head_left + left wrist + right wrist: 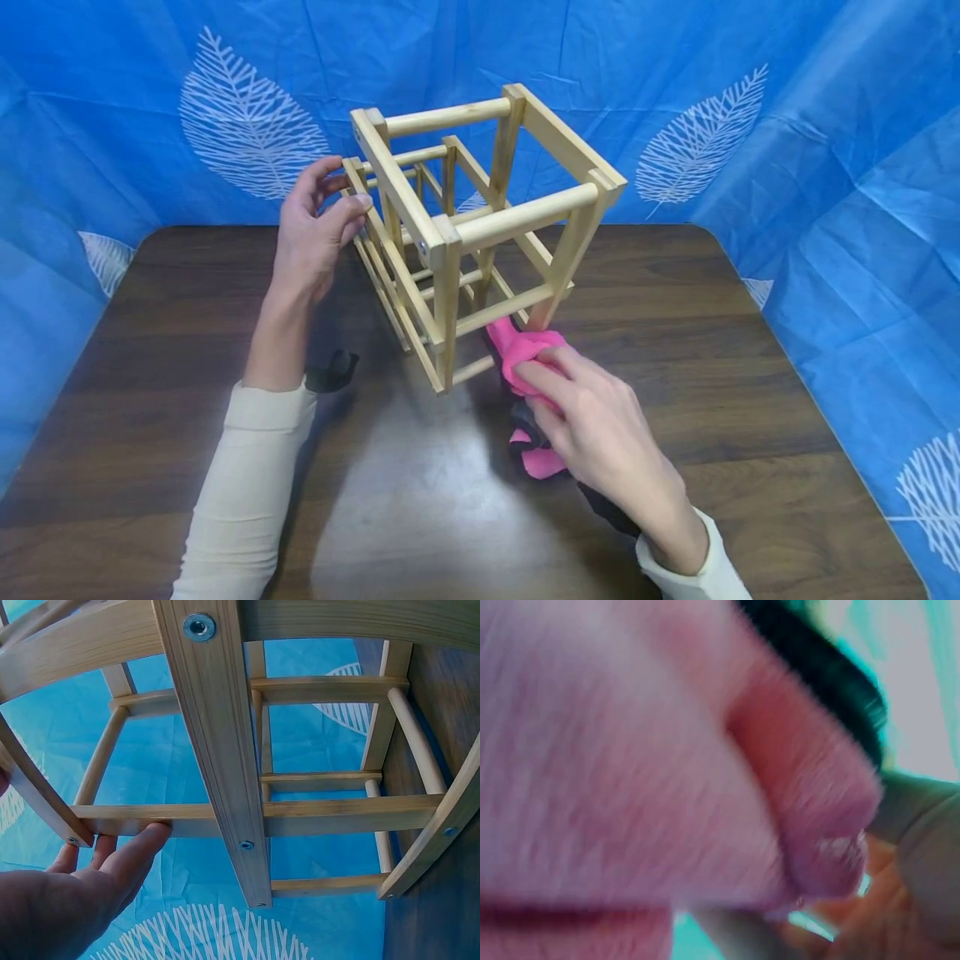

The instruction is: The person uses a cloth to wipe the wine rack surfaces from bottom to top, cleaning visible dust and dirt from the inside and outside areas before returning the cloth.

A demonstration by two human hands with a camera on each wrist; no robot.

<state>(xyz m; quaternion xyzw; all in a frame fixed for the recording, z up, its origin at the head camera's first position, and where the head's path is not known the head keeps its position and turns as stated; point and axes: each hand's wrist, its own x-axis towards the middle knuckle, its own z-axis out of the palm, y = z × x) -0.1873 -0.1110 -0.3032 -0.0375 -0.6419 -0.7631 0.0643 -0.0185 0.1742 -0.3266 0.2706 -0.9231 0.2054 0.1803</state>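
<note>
A pale wooden rack (423, 304) of square bars and round dowels is held tilted above the table in the head view. My left hand (318, 221) grips its left end, thumb on the near side of a bar; in the left wrist view the fingers (135, 859) lie along a lower bar. My right hand (600, 417) pinches a bunched pink cloth (525, 350) at the lower right corner of the rack. Pink and black folds dangle beneath that hand. Up close, the pink cloth (630, 780) fills most of the right wrist view, blurred, with fingers partly seen behind it.
The dark wood-grain table (187, 467) has rounded far corners. Blue sheeting (480, 50) with white leaf prints hangs behind it and at both sides. A small black wrist device (333, 371) sits at the left wrist.
</note>
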